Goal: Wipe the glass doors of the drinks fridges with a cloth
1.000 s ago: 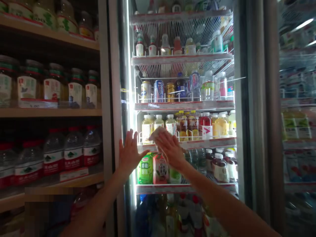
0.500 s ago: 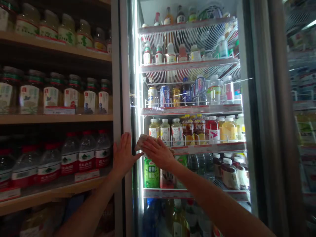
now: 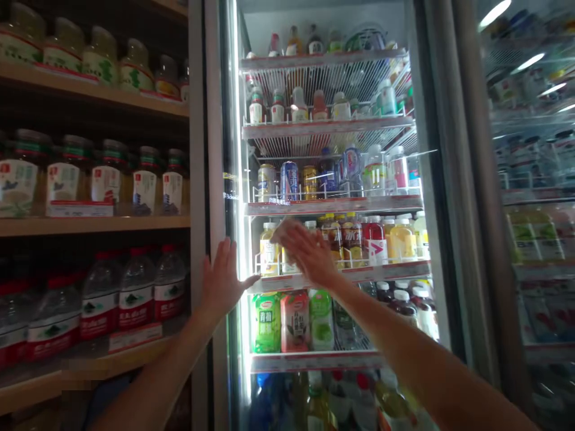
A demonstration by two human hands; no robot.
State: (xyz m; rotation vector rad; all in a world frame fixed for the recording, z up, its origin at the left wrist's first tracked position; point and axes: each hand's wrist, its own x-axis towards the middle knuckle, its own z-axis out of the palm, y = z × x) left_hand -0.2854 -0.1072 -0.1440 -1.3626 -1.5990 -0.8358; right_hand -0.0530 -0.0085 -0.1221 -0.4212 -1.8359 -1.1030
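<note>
My left hand (image 3: 222, 278) lies flat with fingers spread against the grey metal frame (image 3: 214, 149) at the left side of a lit drinks fridge. Its thumb reaches over toward the glass edge. My right hand (image 3: 309, 251) presses a greyish cloth (image 3: 283, 228) to the glass door, in front of the shelf of tea bottles. Motion smears the fingers and the cloth. Behind the glass, near this hand, are a yellow tea bottle (image 3: 268, 248) and a red-labelled bottle (image 3: 376, 240).
Wooden shelving (image 3: 94, 224) at the left carries jars and red-capped water bottles (image 3: 137, 281). Cans (image 3: 290, 179) and bottles fill the wire shelves inside the fridge. A grey upright (image 3: 462, 179) stands to the right, beside another glass-fronted fridge with reflected lights.
My right hand has moved up and to the right across the glass with the cloth, away from the left edge. The left hand stays on the frame. The view has shifted slightly right.
</note>
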